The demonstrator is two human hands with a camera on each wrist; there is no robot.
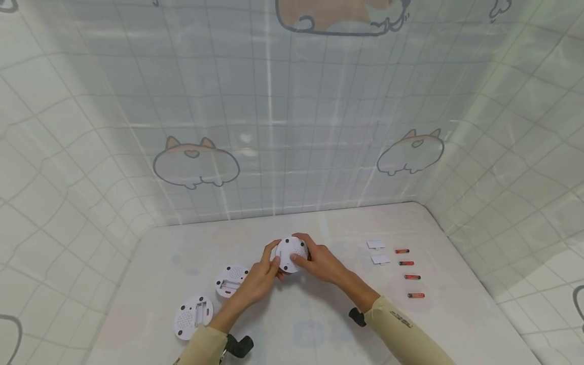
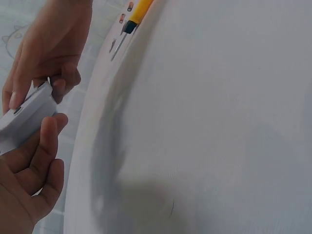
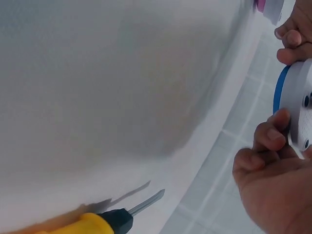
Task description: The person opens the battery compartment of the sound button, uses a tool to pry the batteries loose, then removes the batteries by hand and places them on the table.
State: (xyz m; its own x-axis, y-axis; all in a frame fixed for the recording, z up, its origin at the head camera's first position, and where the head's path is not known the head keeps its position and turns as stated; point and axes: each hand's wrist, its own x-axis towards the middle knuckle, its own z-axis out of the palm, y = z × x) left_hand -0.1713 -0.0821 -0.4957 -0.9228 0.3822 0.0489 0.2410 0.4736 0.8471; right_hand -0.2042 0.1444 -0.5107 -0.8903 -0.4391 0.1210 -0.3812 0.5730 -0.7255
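Observation:
My left hand point(image 1: 259, 280) and right hand point(image 1: 323, 262) grip one round white device point(image 1: 292, 249) from opposite sides, held with its underside up. Dark feet and a dotted grille show on that face, and the right thumb rests on it. A blue rim on the device point(image 3: 279, 90) appears in the right wrist view. Two more round white devices, one nearer point(image 1: 193, 318) and one farther point(image 1: 231, 280), lie by my left arm with their battery bays exposed.
Two small white covers point(image 1: 376, 245) and several red batteries point(image 1: 412, 277) lie on the table's right side. A yellow-handled screwdriver point(image 3: 92, 225) lies on the table in both wrist views. Tile-patterned sheeting point(image 1: 292, 177) rises behind and beside the table.

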